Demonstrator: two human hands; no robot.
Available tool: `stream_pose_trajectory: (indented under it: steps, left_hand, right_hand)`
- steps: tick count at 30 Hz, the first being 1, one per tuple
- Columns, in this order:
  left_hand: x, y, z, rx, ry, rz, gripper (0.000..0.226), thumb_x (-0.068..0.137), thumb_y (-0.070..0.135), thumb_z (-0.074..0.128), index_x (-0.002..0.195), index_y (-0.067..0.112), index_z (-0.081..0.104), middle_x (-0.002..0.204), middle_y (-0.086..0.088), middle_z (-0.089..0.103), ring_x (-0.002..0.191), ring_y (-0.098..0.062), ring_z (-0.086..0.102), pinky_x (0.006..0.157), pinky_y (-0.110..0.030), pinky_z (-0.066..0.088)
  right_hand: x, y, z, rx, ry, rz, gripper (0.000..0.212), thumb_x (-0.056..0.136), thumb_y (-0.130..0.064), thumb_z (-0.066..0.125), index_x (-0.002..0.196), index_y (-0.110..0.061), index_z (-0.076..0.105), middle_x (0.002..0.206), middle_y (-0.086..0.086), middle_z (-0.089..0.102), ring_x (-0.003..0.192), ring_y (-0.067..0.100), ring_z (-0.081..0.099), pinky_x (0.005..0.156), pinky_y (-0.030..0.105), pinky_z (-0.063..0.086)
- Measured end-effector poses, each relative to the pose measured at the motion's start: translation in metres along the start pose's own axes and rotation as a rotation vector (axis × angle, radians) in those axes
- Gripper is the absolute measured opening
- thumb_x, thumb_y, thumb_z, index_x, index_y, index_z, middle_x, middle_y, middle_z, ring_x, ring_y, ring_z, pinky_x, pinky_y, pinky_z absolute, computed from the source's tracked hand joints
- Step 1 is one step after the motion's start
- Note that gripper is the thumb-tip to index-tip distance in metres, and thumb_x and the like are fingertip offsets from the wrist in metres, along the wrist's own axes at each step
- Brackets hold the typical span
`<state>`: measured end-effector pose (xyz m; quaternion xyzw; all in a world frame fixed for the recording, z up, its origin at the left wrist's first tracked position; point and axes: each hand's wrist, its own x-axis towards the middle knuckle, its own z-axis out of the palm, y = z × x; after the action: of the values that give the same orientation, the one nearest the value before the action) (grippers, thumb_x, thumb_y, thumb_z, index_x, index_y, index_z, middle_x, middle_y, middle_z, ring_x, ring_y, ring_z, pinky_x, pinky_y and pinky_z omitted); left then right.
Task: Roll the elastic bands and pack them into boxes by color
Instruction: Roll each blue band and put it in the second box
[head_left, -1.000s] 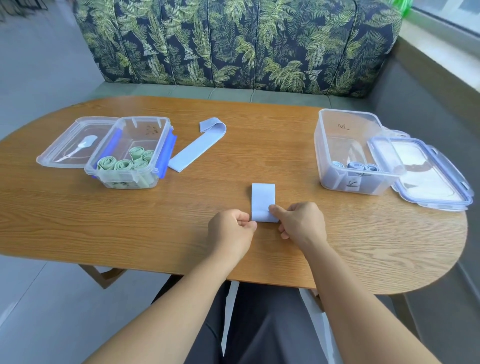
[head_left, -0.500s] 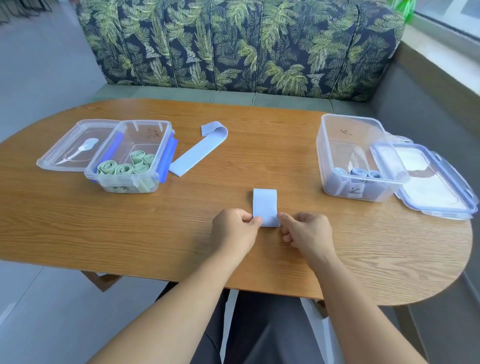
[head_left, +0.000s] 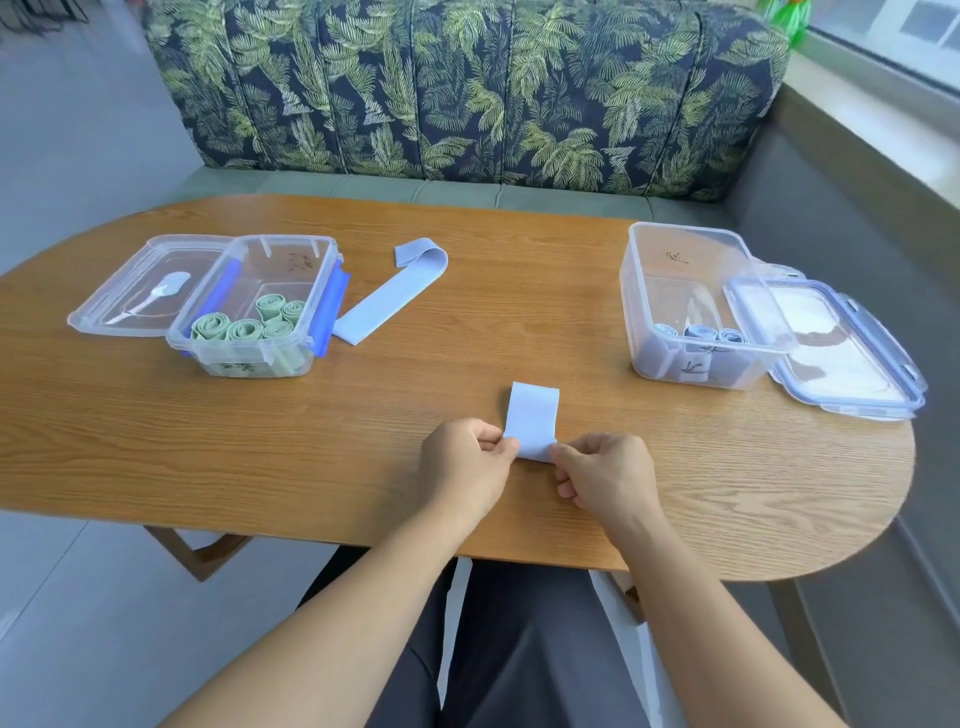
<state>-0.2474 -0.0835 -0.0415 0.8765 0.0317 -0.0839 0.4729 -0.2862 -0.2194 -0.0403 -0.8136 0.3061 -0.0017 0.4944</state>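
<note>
A light blue elastic band (head_left: 533, 418) lies flat on the wooden table (head_left: 363, 441) near its front edge. My left hand (head_left: 462, 467) pinches the band's near left corner, and my right hand (head_left: 602, 480) pinches the near right corner. A second blue band (head_left: 384, 301) lies unrolled further back, its far end folded over. The clear box (head_left: 249, 306) on the left holds several rolled green bands (head_left: 244, 328). On the right, another clear box (head_left: 691, 306) holds blue rolls (head_left: 701, 332).
Each box has its lid lying beside it: one lid (head_left: 140, 291) at the far left, the other lid (head_left: 852, 353) leaning at the table's right edge. A leaf-patterned sofa (head_left: 467, 88) stands behind the table. My legs are under the front edge.
Both hands stay pinched on the band's near end. The visible flat part of the band looks about the same length.
</note>
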Motion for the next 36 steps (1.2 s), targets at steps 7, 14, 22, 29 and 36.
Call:
stream_pose_trajectory:
  steps: [7, 14, 22, 29, 36]
  left_hand:
    - [-0.001, 0.003, 0.001, 0.122, 0.011, 0.075, 0.02, 0.089, 0.027, 0.066, 0.105, 0.018, 0.074, 0.1, 0.007, 0.072, 0.093, -0.011, 0.066, 0.083, -0.027, 0.052]
    - [0.005, 0.006, -0.001, 0.201, -0.027, 0.033, 0.021, 0.087, 0.032, 0.065, 0.073, 0.017, 0.07, 0.079, 0.001, 0.072, 0.081, -0.02, 0.067, 0.076, -0.036, 0.056]
    - [0.023, 0.013, 0.0, 0.19, -0.029, -0.011, 0.021, 0.086, 0.041, 0.066, 0.091, 0.021, 0.071, 0.087, 0.009, 0.067, 0.086, -0.014, 0.063, 0.078, -0.03, 0.053]
    - [0.031, 0.016, 0.002, 0.184, -0.028, -0.017, 0.018, 0.086, 0.04, 0.066, 0.083, 0.023, 0.069, 0.086, 0.006, 0.069, 0.085, -0.016, 0.064, 0.073, -0.028, 0.051]
    - [0.029, 0.011, 0.005, 0.073, 0.016, 0.016, 0.023, 0.085, 0.036, 0.068, 0.1, 0.019, 0.069, 0.094, 0.008, 0.069, 0.09, -0.012, 0.064, 0.082, -0.03, 0.053]
  right_hand:
    - [-0.003, -0.001, 0.001, -0.027, 0.016, 0.003, 0.019, 0.086, -0.026, 0.068, 0.068, -0.019, 0.07, 0.057, -0.002, 0.069, 0.06, 0.016, 0.069, 0.074, 0.044, 0.061]
    - [-0.001, -0.001, 0.001, -0.01, 0.017, 0.03, 0.021, 0.081, -0.028, 0.066, 0.064, -0.017, 0.067, 0.054, 0.001, 0.068, 0.058, 0.021, 0.065, 0.073, 0.047, 0.06]
    - [0.013, -0.007, 0.003, 0.0, 0.026, 0.072, 0.034, 0.082, -0.038, 0.066, 0.068, -0.007, 0.07, 0.051, 0.001, 0.068, 0.065, 0.027, 0.071, 0.075, 0.05, 0.06]
    - [0.022, -0.009, 0.006, -0.018, 0.048, 0.081, 0.037, 0.085, -0.042, 0.066, 0.067, -0.009, 0.069, 0.05, 0.001, 0.067, 0.064, 0.027, 0.071, 0.074, 0.049, 0.06]
    - [0.027, -0.009, 0.005, -0.043, 0.046, 0.084, 0.038, 0.086, -0.041, 0.065, 0.063, -0.011, 0.068, 0.051, 0.002, 0.067, 0.063, 0.027, 0.071, 0.074, 0.048, 0.06]
